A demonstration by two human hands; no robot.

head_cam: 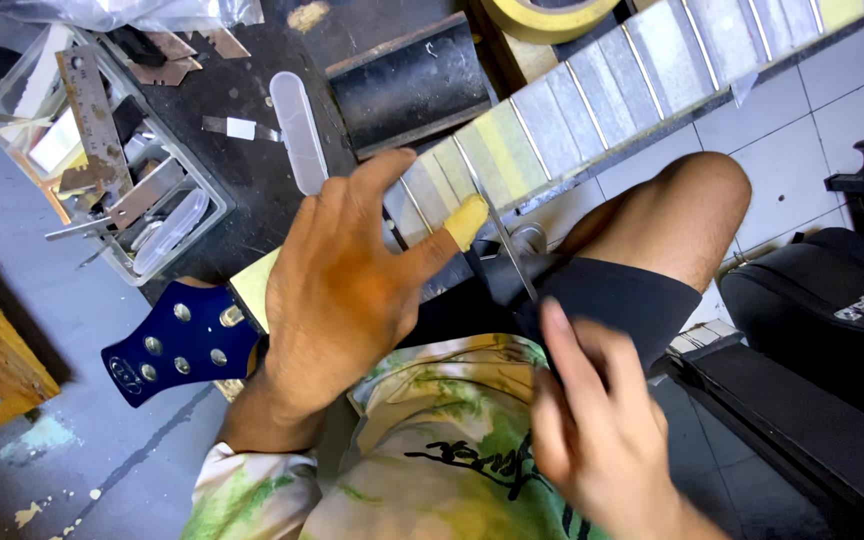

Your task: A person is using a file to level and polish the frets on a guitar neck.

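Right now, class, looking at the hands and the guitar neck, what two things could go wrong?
1. The right hand holds a thin metal blade across the taped fretboard, close to the left hand thumb; a slip could nick it.
2. The neck lies across the bench edge and the person's knee, with the blue headstock hanging free; it could roll or shift.

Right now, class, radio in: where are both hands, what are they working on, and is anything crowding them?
Left hand flat on masked guitar neck near blue headstock. Right hand holds thin metal blade against fretboard. Tool tray and tape roll sit clear.
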